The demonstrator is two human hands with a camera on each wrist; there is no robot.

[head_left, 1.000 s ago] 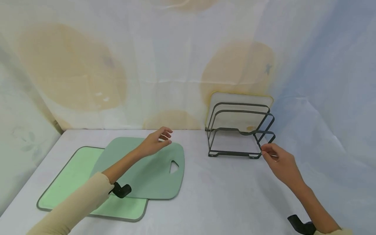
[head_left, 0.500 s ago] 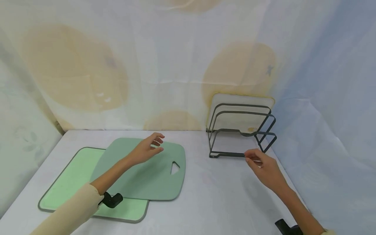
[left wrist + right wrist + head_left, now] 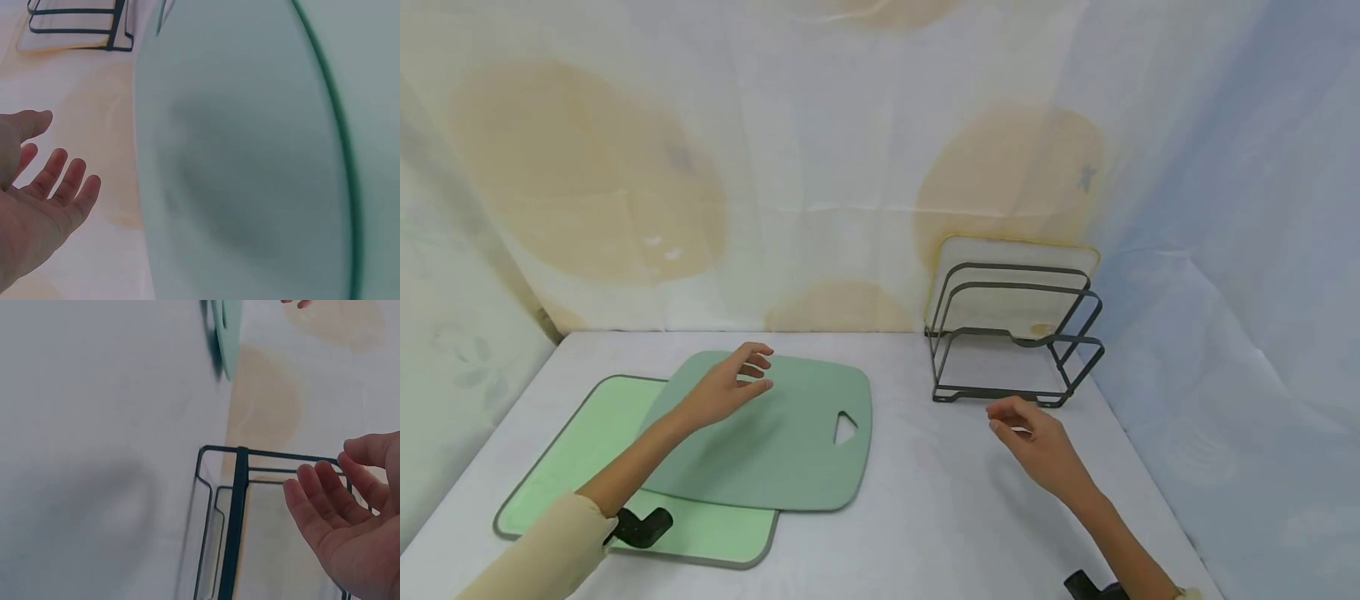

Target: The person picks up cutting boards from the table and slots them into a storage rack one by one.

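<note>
Left hand, fingers loose, hovers over the stiff, slick sage-green plastic cutting board — best gripped by its three-o'clock handle hole — right hand empty.

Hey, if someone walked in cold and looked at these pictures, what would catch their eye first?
Probably the two green cutting boards on the left of the table: a dark green cutting board lying partly over a light green cutting board, with the left hand hovering open above them. Next, the black wire rack at the back right holds a white board, with the right hand open before it.
</note>
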